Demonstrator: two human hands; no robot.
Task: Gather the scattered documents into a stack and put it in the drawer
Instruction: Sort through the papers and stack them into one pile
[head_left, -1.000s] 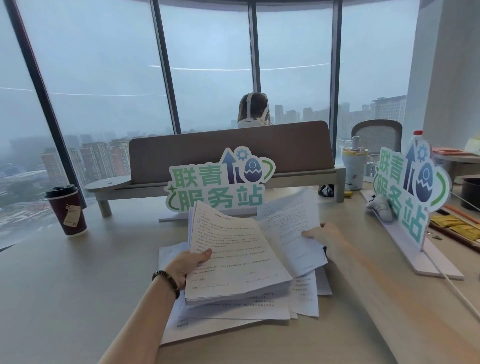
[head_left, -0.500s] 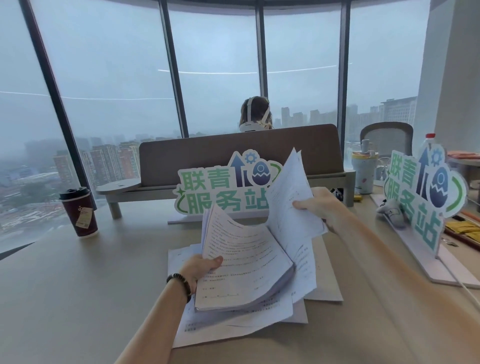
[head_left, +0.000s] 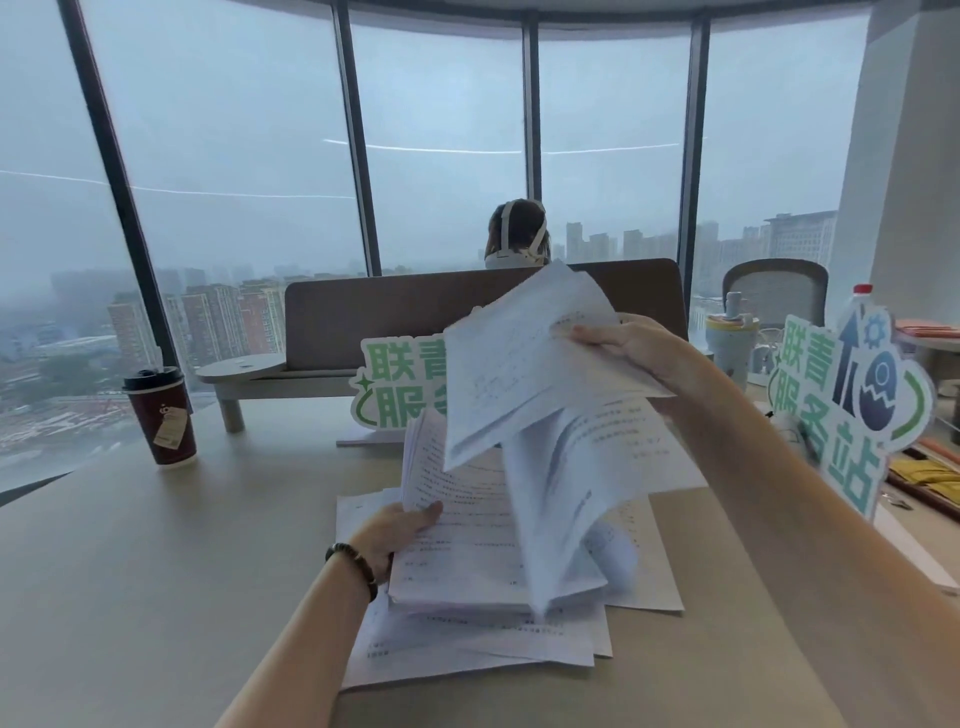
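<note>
The right hand (head_left: 631, 345) pinches a raised sheaf (head_left: 524, 364) of printed sheets by its right edge, thumb on top, fingers hidden beneath. The sheaf hangs above the stack (head_left: 483, 545), tilted, its left corner dipping lowest; more pages sag from it in a blurred curve whose bottom edge reaches the stack. The left hand (head_left: 397, 527) grips the stack at its left edge, thumb lying across the top page, the far end of that bundle lifted off the pages below. A bead bracelet (head_left: 353, 566) circles that wrist.

Under the stack, loose sheets (head_left: 467, 654) lie fanned on the desk (head_left: 156, 571), poking out toward the near side and to the right of the stack. The desk is a pale beige, smooth surface.

Behind the stack stands a green-and-white cut-out sign (head_left: 395, 384), partly hidden by the sheaf, and behind that a brown divider (head_left: 374, 312) with a person's head (head_left: 517, 234) showing over it. Far left of the stack stands a dark red lidded cup (head_left: 161, 418). Right of the stack stands a second sign (head_left: 852, 410), with a pale tumbler (head_left: 730, 343) and a mesh chair (head_left: 776, 296) beyond it. Tall windows (head_left: 234, 156) with dark frames curve round the room, showing hazy towers outside.
</note>
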